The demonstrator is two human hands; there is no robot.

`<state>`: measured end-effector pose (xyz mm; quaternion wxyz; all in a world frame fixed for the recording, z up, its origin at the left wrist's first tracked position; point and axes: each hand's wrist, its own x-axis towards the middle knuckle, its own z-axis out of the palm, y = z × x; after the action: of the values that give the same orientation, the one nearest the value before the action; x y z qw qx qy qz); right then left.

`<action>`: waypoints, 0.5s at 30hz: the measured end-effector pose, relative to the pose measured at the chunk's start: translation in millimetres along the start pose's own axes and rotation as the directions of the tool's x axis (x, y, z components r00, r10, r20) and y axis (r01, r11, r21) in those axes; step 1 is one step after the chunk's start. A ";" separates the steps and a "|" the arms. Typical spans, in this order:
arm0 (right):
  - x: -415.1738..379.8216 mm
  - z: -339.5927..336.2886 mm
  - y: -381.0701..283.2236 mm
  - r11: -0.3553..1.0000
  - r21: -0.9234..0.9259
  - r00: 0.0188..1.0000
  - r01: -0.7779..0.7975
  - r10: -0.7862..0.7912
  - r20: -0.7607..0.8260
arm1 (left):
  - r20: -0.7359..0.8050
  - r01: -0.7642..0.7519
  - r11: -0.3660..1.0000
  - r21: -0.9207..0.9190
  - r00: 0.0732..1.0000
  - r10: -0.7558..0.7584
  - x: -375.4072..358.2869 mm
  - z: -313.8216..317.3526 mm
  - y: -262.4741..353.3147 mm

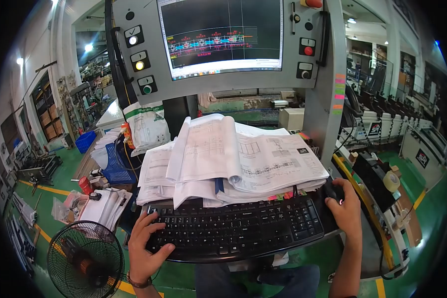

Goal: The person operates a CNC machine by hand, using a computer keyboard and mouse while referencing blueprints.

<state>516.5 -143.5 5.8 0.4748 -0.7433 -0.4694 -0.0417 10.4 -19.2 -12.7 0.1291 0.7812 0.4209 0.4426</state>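
Note:
My left hand (146, 243) rests at the left end of a black keyboard (243, 231), its fingers spread over the keys and the thumb near the lower row. A band circles that wrist. On the right, my right hand (346, 206) curls over a black computer mouse (332, 192), which is partly hidden under the fingers. Behind the keyboard lies a thick stack of printed drawings (278, 159), with some sheets rolled back. Above it a monitor (223, 37) shows a coloured line drawing on a dark background.
Lit push buttons (139, 65) flank the screen on a grey machine panel (203, 88). At the left are a black fan (87, 260), a blue basket (119, 164) and a white bag (146, 126). A tape roll (391, 181) sits at the right, near machinery.

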 end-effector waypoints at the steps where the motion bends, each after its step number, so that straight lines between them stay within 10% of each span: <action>1: 0.2 0.5 2.3 1.000 -0.004 1.000 0.018 -0.018 -0.004 | -0.001 0.001 1.000 -0.005 1.000 -0.001 -0.1 0.1 -0.1; 15: 0.7 1.7 8.2 0.996 -0.007 0.996 0.091 -0.091 -0.008 | -0.042 -0.012 1.000 -0.005 0.999 0.012 -1.9 1.9 0.0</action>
<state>522.3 -142.7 -0.2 0.4720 -0.7225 -0.5005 -0.0677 11.4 -20.3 -14.8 0.1197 0.7740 0.4177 0.4606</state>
